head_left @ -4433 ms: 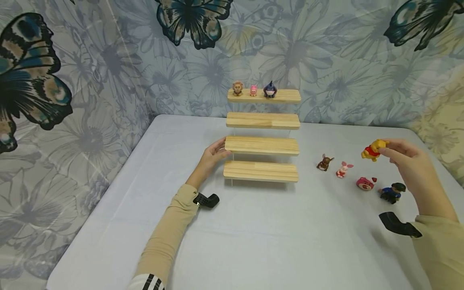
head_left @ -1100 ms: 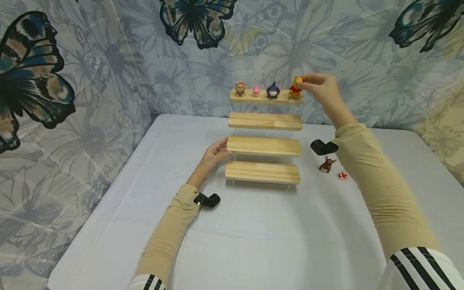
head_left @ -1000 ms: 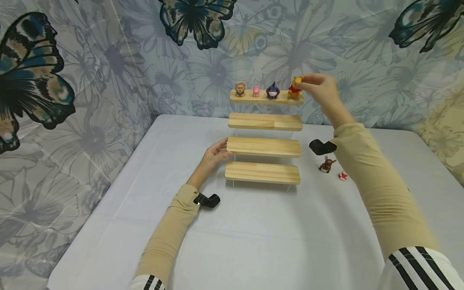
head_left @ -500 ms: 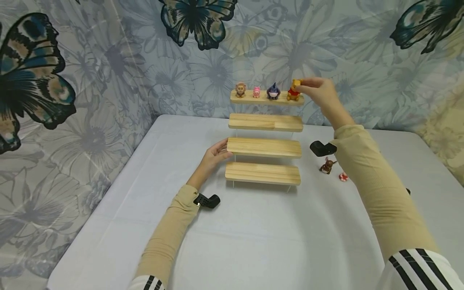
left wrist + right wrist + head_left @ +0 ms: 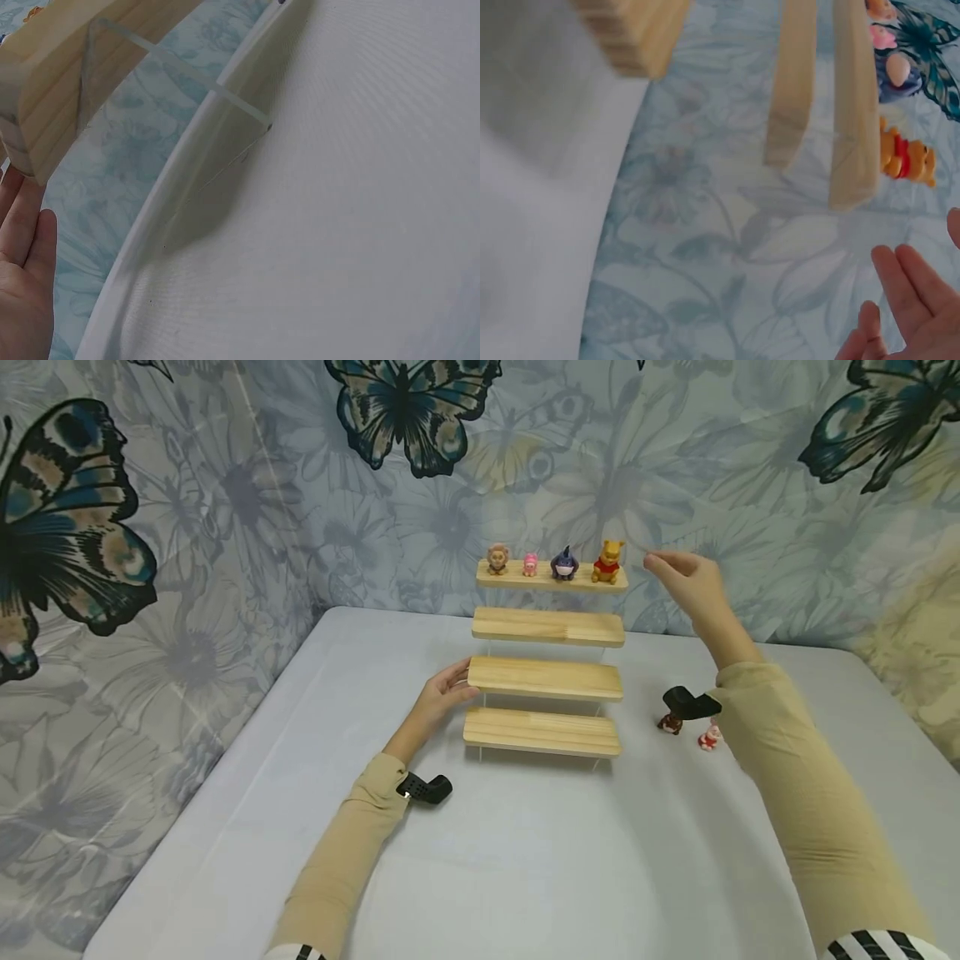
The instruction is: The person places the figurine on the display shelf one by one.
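Observation:
A four-tier wooden shelf stand [image 5: 545, 679] stands on a white-covered table. My left hand [image 5: 442, 696] rests its fingers against the left end of the third board from the top; in the left wrist view its fingers [image 5: 21, 217] look straight there. Along the top board sit a lion-like figurine [image 5: 497, 559], a small pink figurine [image 5: 530, 564], a dark blue donkey figurine [image 5: 564, 564] and a yellow bear figurine [image 5: 607, 564] in a red shirt. Just right of the bear, and apart from it, my right hand [image 5: 697, 589] hovers holding nothing, fingers extended in the right wrist view.
On the table right of the stand are a brown figurine [image 5: 670, 724], partly covered by the black wrist mount [image 5: 686, 703], and a pink piglet figurine [image 5: 708, 737]. The right sleeve [image 5: 802, 777] blocks the table behind it. A butterfly-print backdrop [image 5: 442, 518] rises behind the stand.
The yellow bear went from the right side of the table to the top board's right end. My right hand has let go and drawn off rightward. My left hand stays at the stand.

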`<state>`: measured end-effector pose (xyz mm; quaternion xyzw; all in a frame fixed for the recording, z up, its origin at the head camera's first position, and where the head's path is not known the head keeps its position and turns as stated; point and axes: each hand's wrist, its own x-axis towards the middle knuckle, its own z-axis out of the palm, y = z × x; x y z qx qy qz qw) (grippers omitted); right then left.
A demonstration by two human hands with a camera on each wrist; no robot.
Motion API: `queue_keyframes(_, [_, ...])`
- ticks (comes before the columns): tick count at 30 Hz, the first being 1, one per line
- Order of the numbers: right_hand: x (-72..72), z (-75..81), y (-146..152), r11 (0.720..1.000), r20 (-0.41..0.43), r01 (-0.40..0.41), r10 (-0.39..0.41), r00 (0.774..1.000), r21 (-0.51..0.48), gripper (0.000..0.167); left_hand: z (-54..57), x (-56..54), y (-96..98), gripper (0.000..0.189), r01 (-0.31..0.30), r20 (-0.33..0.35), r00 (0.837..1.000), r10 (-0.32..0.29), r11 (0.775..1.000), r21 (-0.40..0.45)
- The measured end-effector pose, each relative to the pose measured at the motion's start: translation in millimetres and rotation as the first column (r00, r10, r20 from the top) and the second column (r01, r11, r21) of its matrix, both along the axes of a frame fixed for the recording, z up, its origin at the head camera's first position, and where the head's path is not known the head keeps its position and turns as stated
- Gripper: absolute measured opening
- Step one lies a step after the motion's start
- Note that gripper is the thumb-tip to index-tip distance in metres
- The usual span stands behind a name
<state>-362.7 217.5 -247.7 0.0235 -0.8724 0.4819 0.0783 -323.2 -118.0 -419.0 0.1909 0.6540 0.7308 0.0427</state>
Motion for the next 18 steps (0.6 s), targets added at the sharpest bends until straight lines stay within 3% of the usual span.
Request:
queue_keyframes(10, [15.0,-13.6,30,0.993,0.004,-0.062,0.061,0.998,0.102,0.066,25.5,16.9,2.7,0.056,0.019,-0.006,1.0,-0.019,1.0,-0.011])
queue_keyframes(15, [24.0,-23.9,39,0.977,0.008,-0.063,0.063,0.998,0.202,0.068,22.9,16.5,2.8,0.057,0.022,-0.001,1.0,-0.022,1.0,-0.01])
queue_keyframes(18, [28.4,-32.1,45,0.966,0.025,-0.07,0.065,0.998,0.25,0.069,13.1,10.6,2.5,0.057,0.02,0.012,1.0,-0.02,1.0,0.005])
